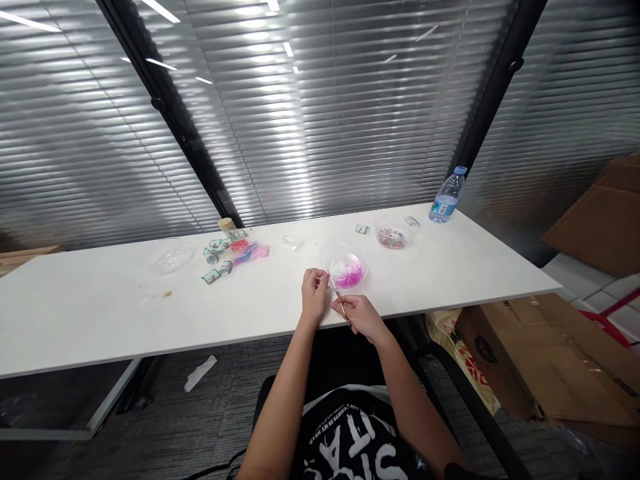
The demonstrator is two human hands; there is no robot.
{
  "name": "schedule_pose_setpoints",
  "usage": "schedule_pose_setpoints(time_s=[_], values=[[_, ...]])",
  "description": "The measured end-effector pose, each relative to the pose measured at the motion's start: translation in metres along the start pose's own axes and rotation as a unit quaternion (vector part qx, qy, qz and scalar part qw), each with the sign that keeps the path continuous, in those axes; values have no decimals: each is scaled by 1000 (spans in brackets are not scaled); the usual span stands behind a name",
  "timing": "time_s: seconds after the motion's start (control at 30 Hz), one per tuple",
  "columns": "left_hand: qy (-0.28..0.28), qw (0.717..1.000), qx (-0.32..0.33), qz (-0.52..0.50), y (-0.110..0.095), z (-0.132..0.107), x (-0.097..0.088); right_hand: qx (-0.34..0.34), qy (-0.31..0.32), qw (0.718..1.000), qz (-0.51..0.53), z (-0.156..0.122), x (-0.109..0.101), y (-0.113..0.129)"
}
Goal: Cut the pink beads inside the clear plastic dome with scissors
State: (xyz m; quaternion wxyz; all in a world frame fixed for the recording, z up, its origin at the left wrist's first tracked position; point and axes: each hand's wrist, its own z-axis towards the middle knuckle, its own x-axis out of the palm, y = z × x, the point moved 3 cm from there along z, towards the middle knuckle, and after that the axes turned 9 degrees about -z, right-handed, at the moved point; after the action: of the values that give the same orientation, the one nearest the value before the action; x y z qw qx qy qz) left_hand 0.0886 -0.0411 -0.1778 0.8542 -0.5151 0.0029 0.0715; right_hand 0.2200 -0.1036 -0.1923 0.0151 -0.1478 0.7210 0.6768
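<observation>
My right hand (pixel 363 315) is closed around slim metal scissors (pixel 336 288), whose narrow tip points up and left. That tip is beside the fingers of my left hand (pixel 315 293), which are pinched together just above the table's front edge. Whatever the left fingers hold is too small to make out. Right behind both hands, a clear round plastic bowl (pixel 364 257) contains bright pink-purple beads (pixel 350 275). Farther back on the right sits a second clear tub (pixel 413 235) with many-coloured beads (pixel 391 238).
On the white table (pixel 100 313), several green-and-white wrappers (pixel 211 276) and coloured bags (pixel 257 251) lie left of centre. A clear plastic lid (pixel 173 261) is farther left. A water bottle (pixel 447 195) stands at the back right. Cardboard boxes (pixel 555 353) are on the floor to the right.
</observation>
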Motion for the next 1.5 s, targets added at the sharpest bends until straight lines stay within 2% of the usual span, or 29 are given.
schedule_pose_setpoints(time_s=[0.3, 0.63, 1.0, 1.27, 1.5], values=[[2, 1000, -1, -2, 0, 0, 1, -6, -22, 999, -35, 1, 1, -2], [3, 1000, -10, 6, 0, 0, 2, -13, -30, 996, -85, -5, 1, 7], [8, 1000, -7, 20, 3, 2, 3, -22, -93, 985, -142, -3, 4, 7], [15, 1000, -4, 23, -3, 2, 4, -21, -99, 983, -151, -3, 3, 9], [25, 999, -3, 22, -5, 2, 5, -28, -81, 987, -132, -1, 3, 4]])
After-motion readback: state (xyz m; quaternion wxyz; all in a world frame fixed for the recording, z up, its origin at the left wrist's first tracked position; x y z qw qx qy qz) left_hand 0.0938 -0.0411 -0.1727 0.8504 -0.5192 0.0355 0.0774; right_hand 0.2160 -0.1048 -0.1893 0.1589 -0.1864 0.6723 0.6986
